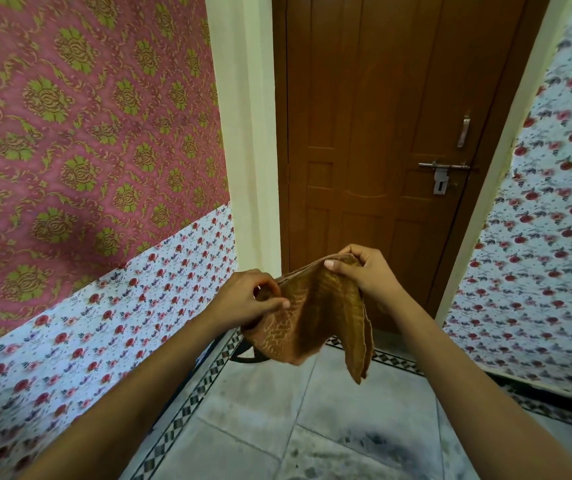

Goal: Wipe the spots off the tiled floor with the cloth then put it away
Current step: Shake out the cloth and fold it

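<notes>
Both hands hold the brown ribbed cloth (312, 317) aloft between them: the left hand (248, 301) pinches one edge, the right hand (359, 275) pinches a top corner. Dark smudges (374, 441) mark the grey tiled floor (260, 407) beneath the right forearm, so wiping likely comes next: lower the cloth and press.

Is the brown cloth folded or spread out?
Folded: the cloth hangs doubled between left hand and right hand, layered edges visible at its lower corner.
</notes>
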A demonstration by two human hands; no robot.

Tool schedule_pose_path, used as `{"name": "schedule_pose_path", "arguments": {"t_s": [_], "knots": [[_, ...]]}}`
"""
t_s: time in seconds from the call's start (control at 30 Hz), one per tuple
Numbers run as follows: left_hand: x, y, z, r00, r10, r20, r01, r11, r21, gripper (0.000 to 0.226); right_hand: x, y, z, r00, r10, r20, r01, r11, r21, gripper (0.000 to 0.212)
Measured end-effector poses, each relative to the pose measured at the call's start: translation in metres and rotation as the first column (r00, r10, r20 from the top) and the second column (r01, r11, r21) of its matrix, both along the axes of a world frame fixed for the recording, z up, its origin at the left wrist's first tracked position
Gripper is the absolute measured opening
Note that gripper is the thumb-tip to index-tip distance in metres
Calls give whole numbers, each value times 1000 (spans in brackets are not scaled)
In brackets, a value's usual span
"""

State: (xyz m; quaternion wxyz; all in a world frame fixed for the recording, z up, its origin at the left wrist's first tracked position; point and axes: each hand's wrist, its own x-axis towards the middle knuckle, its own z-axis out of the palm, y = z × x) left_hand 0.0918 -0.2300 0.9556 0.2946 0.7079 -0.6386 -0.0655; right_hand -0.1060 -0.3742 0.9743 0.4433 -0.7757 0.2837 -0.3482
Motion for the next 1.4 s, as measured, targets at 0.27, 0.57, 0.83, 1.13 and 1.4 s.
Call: {"name": "schedule_pose_path", "arguments": {"t_s": [0.27,0.57,0.83,1.13,1.4], "knots": [[-13,4,-2,979,-159,124,147,984,101,36,-13,-7,11,996,-64,-65,58,995,-84,15],[-12,-8,29,998,39,53,-53,954,294,56,-4,15,-13,994,-77,-82,77,997,-3,4],[-30,-20,50,808,287,-515,-194,954,227,44,31,60,-24,989,64,133,-92,971,219,12],[-23,-17,56,681,321,-658,-189,946,265,61,32,78,-25,934,244,259,-323,889,326,27],[-34,-26,80,647,260,-717,-83,958,273,74,22,74,-58,989,145,23,-113,651,750,51]]}}
